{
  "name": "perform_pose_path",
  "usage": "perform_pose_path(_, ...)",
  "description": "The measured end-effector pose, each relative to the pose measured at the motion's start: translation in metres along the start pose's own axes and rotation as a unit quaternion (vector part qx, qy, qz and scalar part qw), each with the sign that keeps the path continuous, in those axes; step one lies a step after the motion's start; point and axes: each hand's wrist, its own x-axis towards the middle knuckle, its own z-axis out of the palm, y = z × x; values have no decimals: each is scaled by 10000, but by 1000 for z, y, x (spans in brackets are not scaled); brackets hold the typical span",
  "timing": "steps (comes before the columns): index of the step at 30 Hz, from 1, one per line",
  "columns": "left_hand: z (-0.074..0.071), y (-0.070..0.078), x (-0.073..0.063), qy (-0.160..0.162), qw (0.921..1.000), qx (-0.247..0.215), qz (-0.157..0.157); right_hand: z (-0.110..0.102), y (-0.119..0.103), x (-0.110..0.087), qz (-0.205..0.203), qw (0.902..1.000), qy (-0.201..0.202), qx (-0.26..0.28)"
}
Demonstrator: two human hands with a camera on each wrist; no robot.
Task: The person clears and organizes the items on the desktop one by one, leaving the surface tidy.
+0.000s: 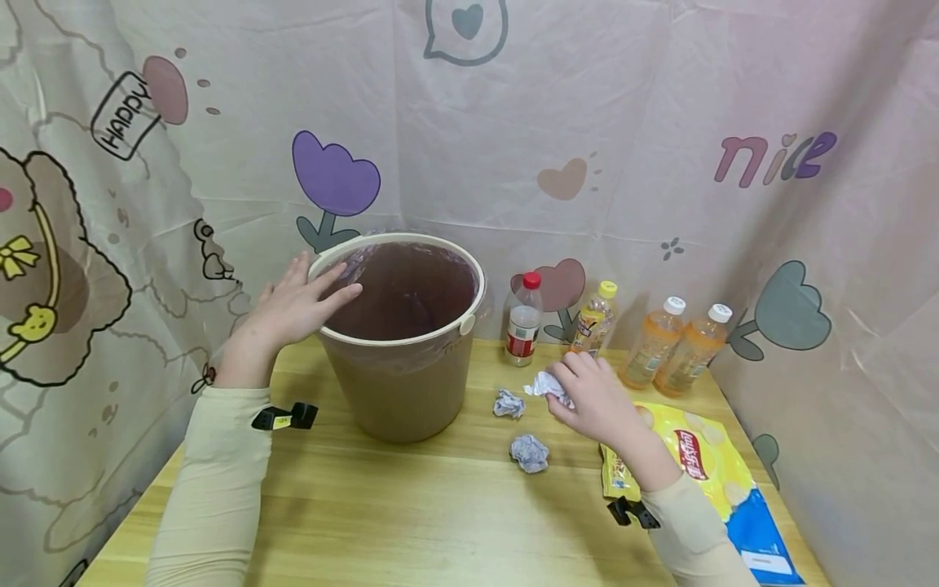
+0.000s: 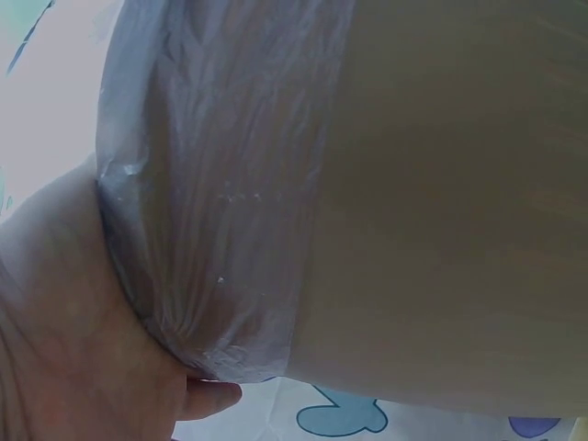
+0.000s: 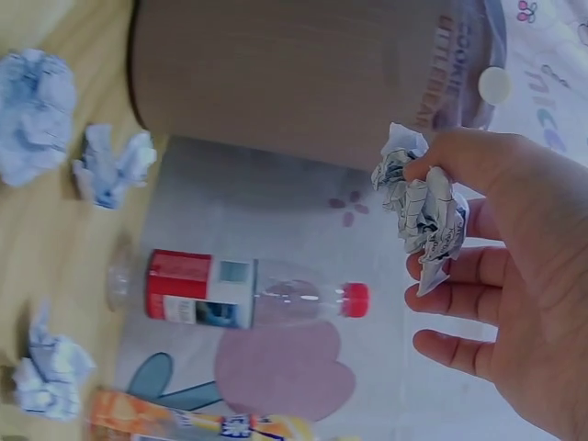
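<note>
A brown trash bin [image 1: 411, 391] with a cream rim and a clear plastic liner stands left of centre. My left hand [image 1: 297, 306] rests on its left rim, fingers extended over the opening. In the left wrist view, the palm [image 2: 83, 340] lies against the liner [image 2: 239, 202]. My right hand [image 1: 597, 399] pinches a crumpled paper ball [image 3: 423, 207] between thumb and fingers, right of the bin. Two more crumpled paper balls, one near the bin [image 1: 509, 403] and one closer to me [image 1: 530, 453], lie on the table. The right wrist view shows a third paper ball [image 3: 53, 372] on the tabletop.
Behind the right hand stand a red-capped bottle [image 1: 522, 322], a yellow-capped bottle [image 1: 592, 318] and two white-capped orange bottles [image 1: 649, 346]. A yellow-and-blue chip bag [image 1: 722, 456] and a small yellow packet [image 1: 616, 477] lie on the wooden table [image 1: 411, 522]. Printed cloth hangs around.
</note>
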Motion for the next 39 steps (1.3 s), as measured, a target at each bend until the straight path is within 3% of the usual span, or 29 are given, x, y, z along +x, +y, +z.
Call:
perform_pose_path(17, 0, 1, -1, 32, 10000, 72, -27, -31, 18, 45, -425, 9967, 659, -202)
perform_pose_path(39, -1, 3, -1, 176, 9993, 319, -101, -54, 13, 102, -880, 9895, 1136, -139)
